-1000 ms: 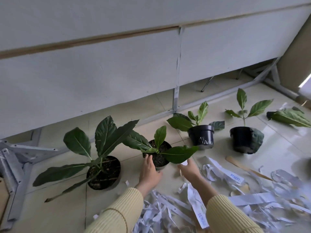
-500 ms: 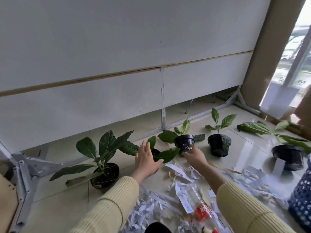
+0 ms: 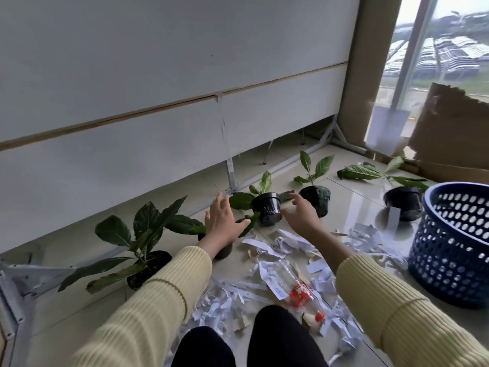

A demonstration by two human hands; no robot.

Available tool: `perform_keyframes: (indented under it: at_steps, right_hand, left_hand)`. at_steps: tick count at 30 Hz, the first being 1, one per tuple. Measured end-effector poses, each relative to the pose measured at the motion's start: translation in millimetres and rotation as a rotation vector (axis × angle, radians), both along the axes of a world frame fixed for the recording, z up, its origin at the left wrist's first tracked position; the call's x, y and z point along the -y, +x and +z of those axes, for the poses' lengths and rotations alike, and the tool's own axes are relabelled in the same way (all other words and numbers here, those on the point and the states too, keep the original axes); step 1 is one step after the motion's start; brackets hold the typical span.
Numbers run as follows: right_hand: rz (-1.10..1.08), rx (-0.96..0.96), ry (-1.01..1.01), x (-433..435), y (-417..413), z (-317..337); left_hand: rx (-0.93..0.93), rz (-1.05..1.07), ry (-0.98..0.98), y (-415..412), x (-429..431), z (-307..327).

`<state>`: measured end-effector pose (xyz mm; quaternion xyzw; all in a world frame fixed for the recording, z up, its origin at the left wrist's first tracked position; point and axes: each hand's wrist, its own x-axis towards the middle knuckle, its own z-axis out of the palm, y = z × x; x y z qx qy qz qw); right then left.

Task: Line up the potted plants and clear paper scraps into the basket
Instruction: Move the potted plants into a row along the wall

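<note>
Head view: the left hand [image 3: 223,223] and the right hand [image 3: 300,215] reach forward on either side of a small black plastic pot holding a short green-leaved plant [image 3: 266,207]. It stands upright on the glossy tiled floor [image 3: 354,218], near the foot of the white wall panel. Each grip is apart, fingers spread and holding nothing; whether any fingertip touches the pot wall I cannot tell.

More plants stand in a loose row: a big-leaved plant in a black pot [image 3: 148,263] at the left, one pot mostly hidden behind the left wrist [image 3: 225,251], and another black pot [image 3: 316,197] just beyond the right hand. White shredded paper strips [image 3: 288,242] litter the floor nearer the person, and the blue perforated plastic basket [image 3: 449,250] sits at the right.

The pot probably has some weight from its soil, and its thin wall may flex. It is best cupped low on both sides and kept level. The leaves and stem look soft and would tear, so they are no handle. The scraps are light and limp, suited to handfuls
</note>
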<state>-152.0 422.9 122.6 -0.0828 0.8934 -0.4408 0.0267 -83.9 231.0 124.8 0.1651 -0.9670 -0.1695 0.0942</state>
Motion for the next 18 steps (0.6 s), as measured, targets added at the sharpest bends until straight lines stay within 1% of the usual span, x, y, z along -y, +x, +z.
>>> perform_keyframes:
  at_steps: [12, 16, 18]
  right_hand:
    - [-0.044, 0.013, -0.005, -23.4, 10.9, 0.5]
    - [-0.044, 0.012, 0.033, -38.7, -2.4, -2.6]
    - [-0.048, 0.020, 0.060, -43.6, -15.1, -5.9]
  left_hand:
    - [0.053, -0.109, 0.066, -30.5, -35.0, -14.3]
    - [0.041, -0.146, 0.096, -52.0, -55.3, -17.5]
    - [0.026, -0.148, 0.155, -67.0, -62.3, -18.2]
